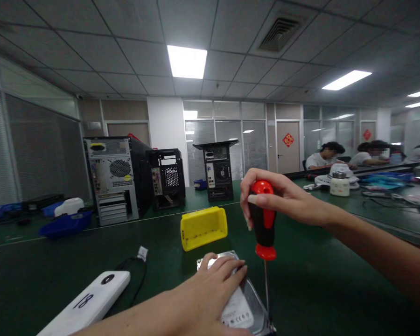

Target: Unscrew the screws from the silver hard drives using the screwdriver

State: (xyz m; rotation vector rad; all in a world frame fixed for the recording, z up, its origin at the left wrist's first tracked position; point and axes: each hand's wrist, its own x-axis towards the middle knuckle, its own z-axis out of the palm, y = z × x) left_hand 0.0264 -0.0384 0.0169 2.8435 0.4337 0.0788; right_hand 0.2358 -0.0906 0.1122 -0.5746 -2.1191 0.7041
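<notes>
A silver hard drive (238, 305) with a white label lies on the green table, partly covered by my left hand (210, 289). That hand rests on its top with the fingers spread over it. My right hand (266, 196) grips the red and black handle of a screwdriver (264, 224), held upright. Its thin shaft runs down to the near right corner of the drive, where the tip appears to meet the edge; the exact contact is too small to make out. Beyond the drive, a yellow bin (205, 228) lies tipped with its opening toward me, small dark bits inside.
A white device marked 18 (87, 303) with a black cable lies at the left. Computer cases (117, 182) stand at the back, near a blue tray (66, 224). A small jar (339, 184) and cluttered parts sit at the right, where people (325, 156) sit.
</notes>
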